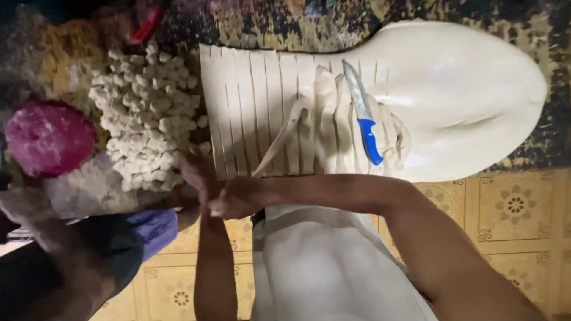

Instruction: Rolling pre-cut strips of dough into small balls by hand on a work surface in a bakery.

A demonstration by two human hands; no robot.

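A large pale dough sheet [464, 89] lies on a dark worn table [267, 24]; its left part is cut into long strips [250, 113]. A knife with a blue handle [364, 113] rests on the dough. One loose dough strip [279, 139] runs diagonally down toward my hands. My right hand [238, 199] is closed by that strip's lower end, at the table's near edge. My left hand [199, 172] touches my right, between the strips and a heap of small dough pieces [146, 113]. Motion blur hides its fingers.
A round pink object [49, 138] sits left of the heap. Another person's hand [24, 205] and a dark sleeve with blue cloth [151, 229] reach in at lower left. A red item [146, 25] lies at the top. The patterned yellow tile floor [514, 205] shows below.
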